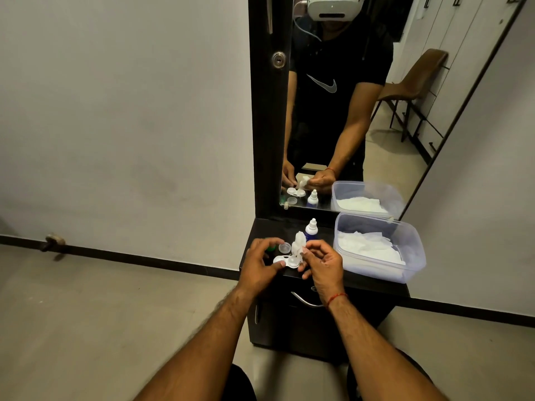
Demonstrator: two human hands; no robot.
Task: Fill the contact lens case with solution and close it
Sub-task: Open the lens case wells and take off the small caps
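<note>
A white contact lens case lies on the dark dresser top, both wells uncovered. My left hand steadies it, thumb against its left well. My right hand holds a small translucent solution bottle tilted nozzle-down over the right well. A loose clear cap lies just behind the case, and a green cap peeks out under my left fingers. A white-capped blue dropper bottle stands upright further back.
A clear plastic tub with white tissue sits at the right of the dresser top. A tall mirror rises behind, reflecting the person and the items. A drawer handle is below the front edge. Bare wall and floor lie to the left.
</note>
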